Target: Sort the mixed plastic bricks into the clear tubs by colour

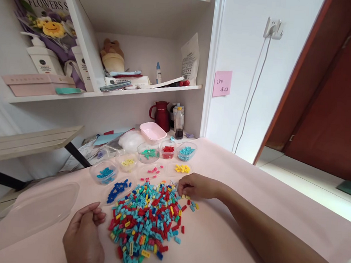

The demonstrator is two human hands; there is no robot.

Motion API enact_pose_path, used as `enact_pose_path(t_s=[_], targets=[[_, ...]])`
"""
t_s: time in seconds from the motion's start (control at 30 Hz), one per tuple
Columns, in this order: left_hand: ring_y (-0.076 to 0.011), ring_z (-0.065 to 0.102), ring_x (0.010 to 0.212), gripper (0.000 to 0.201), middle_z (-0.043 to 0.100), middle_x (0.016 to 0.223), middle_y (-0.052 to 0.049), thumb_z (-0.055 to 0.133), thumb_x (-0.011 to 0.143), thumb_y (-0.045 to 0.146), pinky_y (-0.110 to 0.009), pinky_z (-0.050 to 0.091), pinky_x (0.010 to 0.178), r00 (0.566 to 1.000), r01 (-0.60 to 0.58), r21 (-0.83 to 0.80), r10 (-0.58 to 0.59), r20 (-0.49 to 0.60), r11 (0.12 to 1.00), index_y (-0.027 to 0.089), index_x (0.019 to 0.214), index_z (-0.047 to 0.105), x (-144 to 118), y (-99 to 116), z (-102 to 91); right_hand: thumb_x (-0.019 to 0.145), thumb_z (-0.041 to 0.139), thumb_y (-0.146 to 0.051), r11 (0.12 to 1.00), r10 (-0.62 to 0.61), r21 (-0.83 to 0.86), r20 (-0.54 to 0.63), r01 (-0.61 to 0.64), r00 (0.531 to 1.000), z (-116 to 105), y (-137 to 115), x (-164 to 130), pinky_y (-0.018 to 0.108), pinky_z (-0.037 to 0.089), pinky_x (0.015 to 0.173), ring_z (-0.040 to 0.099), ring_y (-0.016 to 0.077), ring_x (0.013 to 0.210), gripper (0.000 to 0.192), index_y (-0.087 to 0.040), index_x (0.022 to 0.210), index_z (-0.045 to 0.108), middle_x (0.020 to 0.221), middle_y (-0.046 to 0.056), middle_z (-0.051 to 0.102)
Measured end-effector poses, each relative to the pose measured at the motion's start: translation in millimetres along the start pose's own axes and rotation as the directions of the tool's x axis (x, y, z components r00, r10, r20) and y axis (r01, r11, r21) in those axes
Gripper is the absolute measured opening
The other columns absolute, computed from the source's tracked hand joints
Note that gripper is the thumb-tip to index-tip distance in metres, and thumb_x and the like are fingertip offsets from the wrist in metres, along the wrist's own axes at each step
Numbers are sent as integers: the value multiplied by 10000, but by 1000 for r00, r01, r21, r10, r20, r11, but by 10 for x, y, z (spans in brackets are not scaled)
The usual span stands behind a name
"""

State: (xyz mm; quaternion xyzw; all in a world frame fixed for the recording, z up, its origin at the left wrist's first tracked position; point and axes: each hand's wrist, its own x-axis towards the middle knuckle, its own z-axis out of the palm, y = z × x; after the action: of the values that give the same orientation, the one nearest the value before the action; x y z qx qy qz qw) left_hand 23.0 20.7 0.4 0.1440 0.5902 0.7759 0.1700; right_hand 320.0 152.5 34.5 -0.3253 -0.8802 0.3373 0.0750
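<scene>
Loosely curled and holding nothing visible, the left hand (83, 236) is rested just left of the heap of small coloured bricks (147, 220), whose far right edge is touched by the right hand's (194, 186) pinched fingertips (180, 189)

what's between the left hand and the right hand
In the head view, the heap of mixed coloured bricks lies between the left hand and right hand.

free: bare table (247, 213) right of brick pile (147, 220) | blocked: sorting tubs (149, 151) behind (close-set), lid (36, 210) left
</scene>
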Motion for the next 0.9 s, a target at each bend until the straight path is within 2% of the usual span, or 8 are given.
enact_pose_path(t_s=[0.13,0.33,0.43,0.63,0.77,0.9], targets=[[-83,528,552,204,589,602,41,596,574,226,-229,427,576,1000,6,5,-6,0,1000,159,760,649,-2,5,-2,743,506,-160,1000,0,15,2,0,1000,-6,9,-9,227,412,670,582,139,768,185,-200,830,664,869,2,678],[-89,531,552,185,589,586,38,589,582,235,-232,428,576,1000,-5,22,5,2,1000,162,741,647,7,2,16,728,601,-243,1000,20,19,2,-20,1000,19,-26,-1,205,385,574,540,122,682,112,-182,814,636,788,0,638],[-90,531,551,186,589,582,40,588,586,241,-236,430,581,1000,1,25,-2,5,1000,165,745,649,4,1,21,695,660,-286,999,0,-51,-21,-1,1000,49,-31,16,204,371,563,524,123,684,151,-185,804,634,784,2,616],[-95,534,550,200,592,581,41,587,584,249,-247,434,589,1000,1,30,-2,18,1000,167,754,654,0,4,-18,643,701,-258,981,-82,-182,-117,60,990,126,-3,74,223,396,655,526,145,782,135,-201,746,636,867,9,594],[-99,537,561,208,594,584,40,584,582,253,-249,432,590,1000,15,26,-15,25,1000,166,759,651,5,4,-14,655,682,-222,990,-82,-123,-124,67,989,139,16,95,225,412,660,537,143,769,93,-198,741,656,873,16,602],[-101,535,562,201,592,578,39,584,579,248,-253,434,592,1000,21,14,-21,14,1000,165,752,644,12,-6,-8,666,684,-234,996,-22,84,-131,33,991,108,67,95,221,424,619,547,136,712,125,-186,779,661,818,14,616]])
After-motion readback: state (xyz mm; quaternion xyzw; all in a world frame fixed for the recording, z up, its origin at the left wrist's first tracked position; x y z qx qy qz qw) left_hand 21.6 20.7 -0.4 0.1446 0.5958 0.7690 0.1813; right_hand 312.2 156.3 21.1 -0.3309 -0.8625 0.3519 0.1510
